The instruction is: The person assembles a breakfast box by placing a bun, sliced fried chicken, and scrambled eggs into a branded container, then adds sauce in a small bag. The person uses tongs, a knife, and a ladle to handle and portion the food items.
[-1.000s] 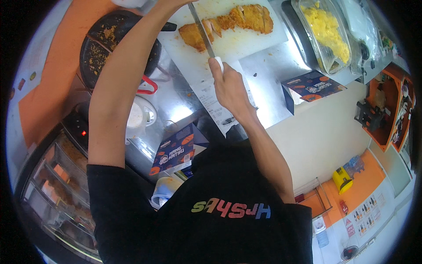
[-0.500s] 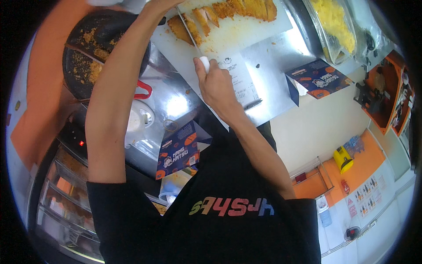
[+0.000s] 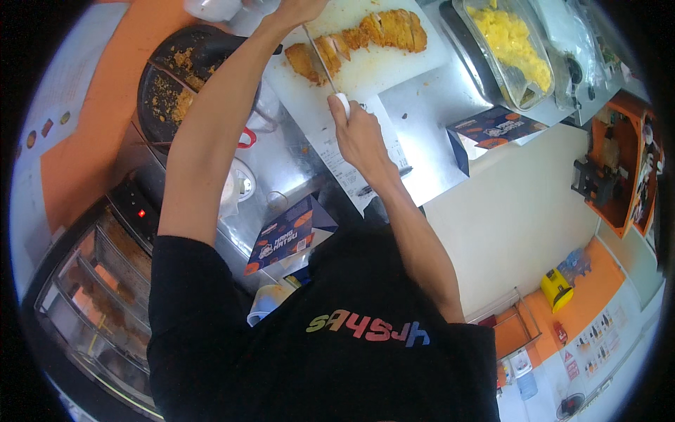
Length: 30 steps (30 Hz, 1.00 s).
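Note:
My right hand [image 3: 362, 141] is closed around the white handle of a knife [image 3: 342, 103]. Its blade slants up and left across the left end of a golden breaded cutlet [image 3: 394, 32], which lies in several slices on a white cutting board [image 3: 390, 74]. Pale meat shows between some of the slices. My left hand [image 3: 299, 10] is at the top edge by the blade's far end. The picture cuts off its fingers, so their grip is hidden. A printed paper slip [image 3: 344, 169] lies on the counter under and beside my right wrist.
Left of the board is a black divided pan [image 3: 160, 105] with crumbs. A clear tray of yellow food [image 3: 503, 42] stands at the right. Dark blue printed boxes stand at the right [image 3: 485, 130] and near my body [image 3: 285, 235]. A glass display case [image 3: 98, 295] is lower left.
The view has shifted, so more of the cutlet and board shows at the top. The knife stays across the cutlet's left end, with my right hand still on its handle.

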Motion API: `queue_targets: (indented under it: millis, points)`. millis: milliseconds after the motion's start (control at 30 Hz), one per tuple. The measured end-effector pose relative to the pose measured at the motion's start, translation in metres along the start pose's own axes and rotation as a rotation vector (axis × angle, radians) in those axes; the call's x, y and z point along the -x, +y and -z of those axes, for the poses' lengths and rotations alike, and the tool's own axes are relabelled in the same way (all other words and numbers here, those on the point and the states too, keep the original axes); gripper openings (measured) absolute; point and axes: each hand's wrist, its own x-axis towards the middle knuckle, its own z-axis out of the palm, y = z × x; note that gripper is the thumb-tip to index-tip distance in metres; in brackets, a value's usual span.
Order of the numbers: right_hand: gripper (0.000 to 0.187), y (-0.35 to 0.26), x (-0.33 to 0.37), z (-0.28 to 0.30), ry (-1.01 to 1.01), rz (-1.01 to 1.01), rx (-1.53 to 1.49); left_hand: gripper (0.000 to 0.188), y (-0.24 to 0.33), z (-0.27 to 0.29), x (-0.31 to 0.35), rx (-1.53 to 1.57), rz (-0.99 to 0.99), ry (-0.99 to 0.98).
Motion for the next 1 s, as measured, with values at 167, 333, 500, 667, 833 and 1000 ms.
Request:
queue_targets:
  millis: [167,333,500,667,833,1000]
  points:
    - [0.065,-0.008,0.014,-0.01,-0.04,0.01,-0.098,0.039,-0.012,0.009,0.003,0.001,0.004,-0.014]
    - [0.063,-0.012,0.006,-0.024,-0.022,0.022,-0.049,0.04,-0.026,0.001,0.004,-0.013,-0.021,-0.014]
    - [0.054,-0.014,0.005,-0.041,0.058,0.074,0.006,0.041,-0.023,0.0,0.008,-0.089,-0.168,0.01]
    - [0.051,-0.007,0.004,-0.05,0.154,0.138,0.053,0.05,0.002,0.017,0.008,0.065,0.164,0.005]
    - [0.051,-0.006,-0.003,-0.061,0.166,0.118,0.147,0.054,0.001,0.022,0.012,0.059,0.083,-0.004]
    - [0.051,-0.003,-0.008,-0.064,0.193,0.136,0.18,0.052,-0.021,0.005,0.014,0.06,-0.045,0.209]
